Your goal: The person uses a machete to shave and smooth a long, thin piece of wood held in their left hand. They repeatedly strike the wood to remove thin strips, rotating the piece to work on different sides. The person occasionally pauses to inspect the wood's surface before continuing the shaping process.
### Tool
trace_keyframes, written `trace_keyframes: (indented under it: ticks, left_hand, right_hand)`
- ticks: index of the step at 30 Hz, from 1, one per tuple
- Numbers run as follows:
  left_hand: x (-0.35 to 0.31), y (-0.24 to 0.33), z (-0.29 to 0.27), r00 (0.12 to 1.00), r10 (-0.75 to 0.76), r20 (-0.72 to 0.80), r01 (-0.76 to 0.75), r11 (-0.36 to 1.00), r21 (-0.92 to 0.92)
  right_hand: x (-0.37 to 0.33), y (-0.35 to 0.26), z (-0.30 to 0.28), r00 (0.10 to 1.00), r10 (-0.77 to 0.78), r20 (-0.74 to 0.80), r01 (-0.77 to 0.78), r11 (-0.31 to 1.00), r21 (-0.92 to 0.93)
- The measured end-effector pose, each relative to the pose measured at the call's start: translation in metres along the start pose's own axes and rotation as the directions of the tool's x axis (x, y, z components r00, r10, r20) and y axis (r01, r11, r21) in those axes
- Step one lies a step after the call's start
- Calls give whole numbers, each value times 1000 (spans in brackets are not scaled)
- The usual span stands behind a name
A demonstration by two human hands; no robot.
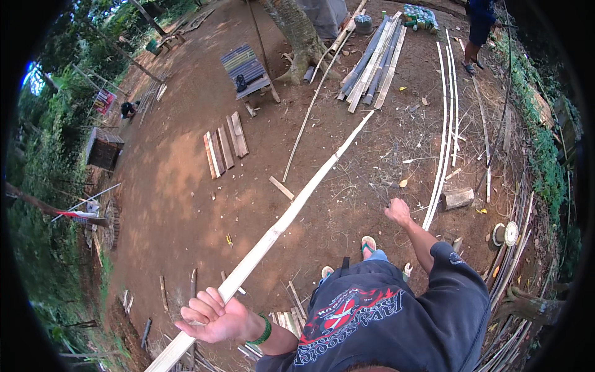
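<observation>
A long pale split-bamboo strip (pixel 288 217) runs from the lower left edge up toward the stacked poles, its far end tapering. My left hand (pixel 214 316), with a green band at the wrist, is closed around the strip near its close end. My right hand (pixel 398 212) is closed, held out ahead of me on the right and apart from the strip. Something thin and dark seems to extend from it against the ground; I cannot make out what it is.
Long pale strips (pixel 443 136) lie to the right, beside a short log (pixel 457 198) and a spool (pixel 511 234). Ahead are stacked poles and boards (pixel 375 62), a tree trunk (pixel 297 31) and a bamboo bench (pixel 246 71). Short planks (pixel 218 150) lie left. Another person (pixel 477 28) stands far right.
</observation>
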State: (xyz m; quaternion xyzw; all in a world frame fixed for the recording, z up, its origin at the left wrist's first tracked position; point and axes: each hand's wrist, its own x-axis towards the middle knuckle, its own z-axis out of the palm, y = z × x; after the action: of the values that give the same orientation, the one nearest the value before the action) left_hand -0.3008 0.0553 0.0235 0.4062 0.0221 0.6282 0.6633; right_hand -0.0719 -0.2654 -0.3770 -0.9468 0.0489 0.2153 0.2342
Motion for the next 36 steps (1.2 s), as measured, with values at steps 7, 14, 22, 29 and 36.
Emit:
trace_keyframes:
  ticks: [7, 14, 22, 29, 36]
  left_hand:
    - [0, -7, 13, 926, 31, 377, -22, 999, -27]
    - [25, -27, 30, 603, 127, 787, 187, 937, -294]
    - [6, -33, 42, 903, 103, 417, -44, 988, -149]
    - [2, -31, 39, 865, 150, 479, -38, 971, -236]
    - [-1, -29, 29, 859, 191, 474, -108, 974, -198]
  right_hand:
    - [-81, -4, 24, 978, 74, 197, -122, 961, 248]
    - [-127, -47, 3, 994, -85, -74, 110, 882, 458]
    - [-238, -181, -90, 698, -691, -188, 660, 519, 544]
    - [-141, -129, -38, 937, -349, -22, 322, 836, 444]
    - [-128, -119, -56, 918, -396, 31, 344, 832, 436]
